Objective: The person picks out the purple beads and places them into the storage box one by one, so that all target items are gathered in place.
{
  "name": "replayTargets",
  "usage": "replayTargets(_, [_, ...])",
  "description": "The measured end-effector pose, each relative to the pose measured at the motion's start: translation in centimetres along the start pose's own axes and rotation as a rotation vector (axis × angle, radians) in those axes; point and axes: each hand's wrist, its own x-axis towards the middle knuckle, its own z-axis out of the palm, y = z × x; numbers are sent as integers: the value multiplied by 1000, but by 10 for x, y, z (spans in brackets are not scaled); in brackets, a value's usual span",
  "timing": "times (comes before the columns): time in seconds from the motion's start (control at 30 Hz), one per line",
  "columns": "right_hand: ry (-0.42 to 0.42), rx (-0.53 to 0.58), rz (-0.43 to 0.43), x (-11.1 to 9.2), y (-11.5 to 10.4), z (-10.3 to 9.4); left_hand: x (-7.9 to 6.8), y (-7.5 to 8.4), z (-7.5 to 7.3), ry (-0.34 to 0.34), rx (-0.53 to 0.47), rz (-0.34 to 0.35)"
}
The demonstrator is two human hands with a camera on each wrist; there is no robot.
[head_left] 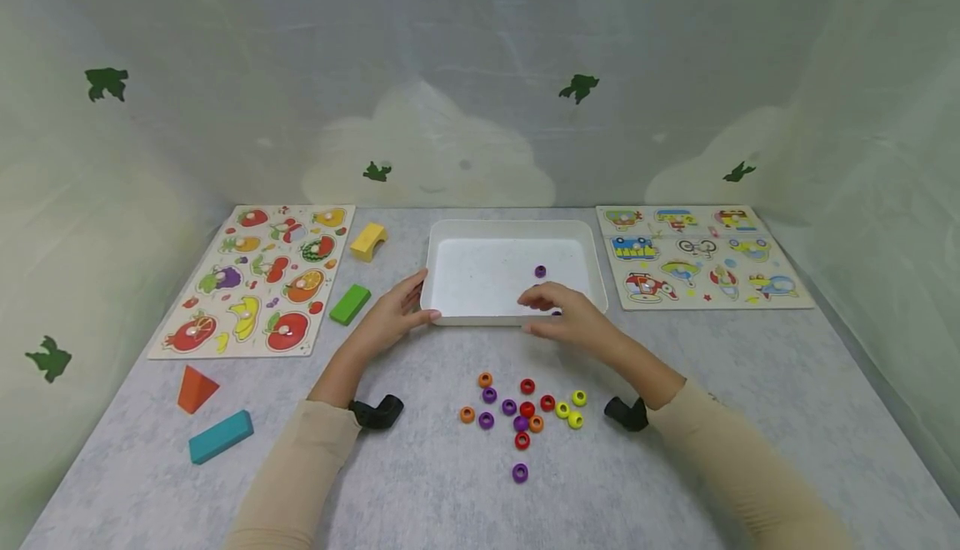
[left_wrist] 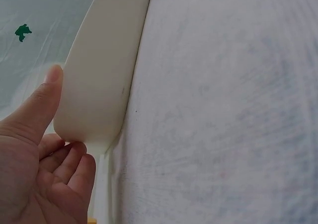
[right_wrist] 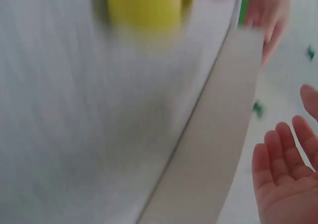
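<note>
Lower centre of the head view, loose beads (head_left: 521, 423) block a low sweep; bare table (head_left: 427, 475) runs to their left. At centre, the tray's (head_left: 480, 321) front wall bars level entry; the right hand (head_left: 566, 317) obstructs its near right part from above.

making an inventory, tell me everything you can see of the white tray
The white tray is a shallow rectangle with rounded corners and raised walls, smooth like plastic, with a small dark mark outside. It lies flat, open side up, on the table between the fruit board and the vehicle board. Inside, one purple bead shows clearly; others are partly hidden by the right hand, which is over its near side, contact unclear. The left hand holds its near left corner.
</note>
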Motion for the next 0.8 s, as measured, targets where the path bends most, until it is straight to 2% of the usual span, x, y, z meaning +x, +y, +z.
replayTargets(0.13, [-79,33,-82,-17,-27,13,0,0,1,-1,1,8])
replayTargets(0.27, [-185,90,-72,-25,-13,37,0,1,1,-4,-2,10])
replayTargets(0.4, [-268,91,-63,-27,-5,57,0,2,1,-3,-4,10])
replayTargets(0.57, [-286,-1,-102,-28,-2,71,1,1,1,-10,2,17])
replayTargets(0.8, [-278,-62,-79,-27,-5,76,1,-2,1,-5,6,18])
